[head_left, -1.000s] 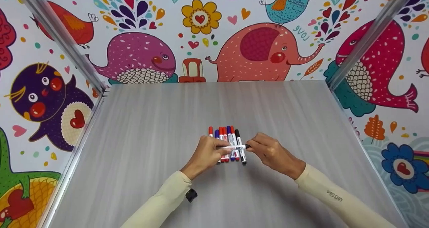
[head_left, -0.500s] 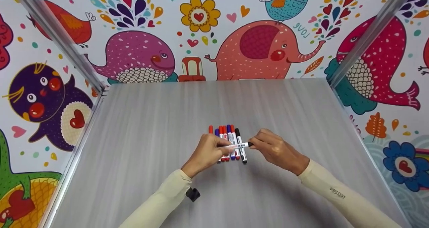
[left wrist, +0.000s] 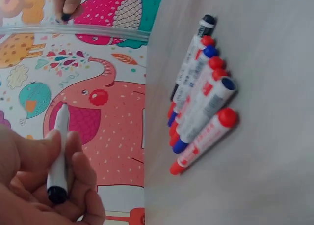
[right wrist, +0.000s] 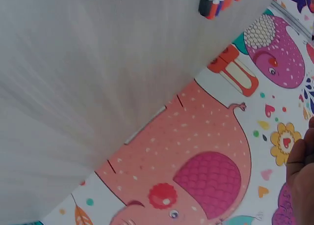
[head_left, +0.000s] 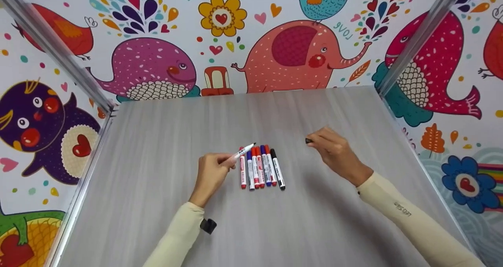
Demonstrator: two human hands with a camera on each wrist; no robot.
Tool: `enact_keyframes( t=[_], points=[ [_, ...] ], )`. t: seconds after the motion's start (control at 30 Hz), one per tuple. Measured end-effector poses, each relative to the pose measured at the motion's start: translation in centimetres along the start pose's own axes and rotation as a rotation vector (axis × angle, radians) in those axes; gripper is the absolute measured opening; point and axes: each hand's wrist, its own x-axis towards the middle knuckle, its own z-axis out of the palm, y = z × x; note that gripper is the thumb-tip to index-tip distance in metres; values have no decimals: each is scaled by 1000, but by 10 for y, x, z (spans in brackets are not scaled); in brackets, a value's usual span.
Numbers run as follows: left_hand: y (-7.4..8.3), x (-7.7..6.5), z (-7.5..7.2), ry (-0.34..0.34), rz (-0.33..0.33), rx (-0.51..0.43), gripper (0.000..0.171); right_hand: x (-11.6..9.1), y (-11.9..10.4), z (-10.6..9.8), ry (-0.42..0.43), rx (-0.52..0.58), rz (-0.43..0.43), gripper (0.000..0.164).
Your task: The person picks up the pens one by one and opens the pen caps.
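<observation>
My left hand (head_left: 210,176) pinches a white marker (head_left: 244,151) between thumb and fingers, its bare tip pointing up and to the right. In the left wrist view, the marker's black end (left wrist: 57,194) sits low against the curled fingers. Off to the right, my right hand (head_left: 336,153) holds a small black cap (head_left: 308,141) in its fingertips, apart from the marker. Between the hands, several markers (head_left: 260,172) with red, blue and black caps lie side by side on the table. Only part of the right hand (right wrist: 301,171) shows at the edge of the right wrist view.
The grey wood-grain table (head_left: 165,133) ends at a back wall (head_left: 267,15) printed with cartoon animals. Metal posts (head_left: 416,43) rise at its back corners. A black band piece (head_left: 208,225) shows at the left sleeve.
The cap has come off the marker. My left hand has drawn left with the marker, now tilted tip up, while my right hand has moved up and right with the cap.
</observation>
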Motion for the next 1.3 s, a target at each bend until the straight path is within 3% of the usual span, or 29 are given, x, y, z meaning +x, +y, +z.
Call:
enact_keyframes(
  t=[0.1,0.27,0.47,0.63,0.93,1.3],
  points=[
    [-5,-4,0,75,-14,24,6,-7,6,12,-6,-12,32,35],
    [-25,-6,-11,188,-40,58,7,-26,18,26,25,-10,100,33],
    [-52,-12,-19,259,-120,83,11,-46,26,31,-53,-51,189,34],
    [-71,-14,-21,334,-118,143,9,-61,34,32,-115,-88,259,32],
    [-96,-20,-20,396,-143,248,10,-90,53,29,-171,-127,351,21],
    [-108,-25,-20,388,-187,297,11,-106,68,22,-218,-105,465,19]
  ],
)
